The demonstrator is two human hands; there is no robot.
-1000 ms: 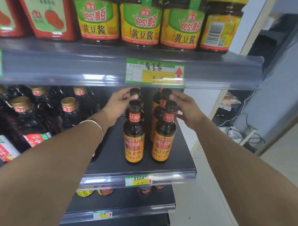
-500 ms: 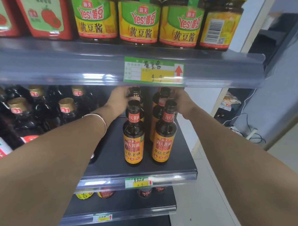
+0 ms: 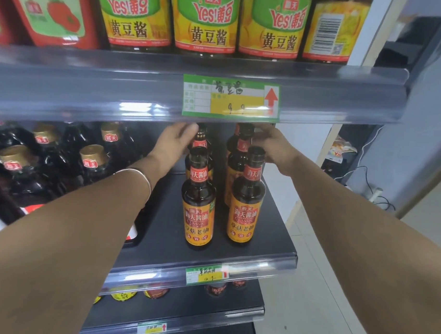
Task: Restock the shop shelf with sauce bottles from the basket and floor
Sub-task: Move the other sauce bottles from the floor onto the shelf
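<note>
Dark soy sauce bottles with orange labels stand in two short rows on the black middle shelf (image 3: pixel 159 229). The front left bottle (image 3: pixel 198 206) and front right bottle (image 3: pixel 245 205) stand upright and untouched. Behind them, my left hand (image 3: pixel 174 142) wraps the neck of the rear left bottle (image 3: pixel 201 137), and my right hand (image 3: pixel 274 147) grips the neck of the rear right bottle (image 3: pixel 241 145). The upper shelf's rail hides my fingertips and the rear bottles' caps in part. No basket is in view.
Large dark bottles with gold caps (image 3: pixel 89 159) fill the shelf's left side. Soybean paste jars (image 3: pixel 205 24) and a ketchup bottle (image 3: pixel 54 13) stand on the upper shelf (image 3: pixel 92 87). Lower shelves hold more jars (image 3: pixel 123 294). Tiled floor and cables (image 3: pixel 373 194) lie right.
Both hands have reached deeper under the upper shelf and closed around the necks of the two rear bottles. The front bottles have not moved.
</note>
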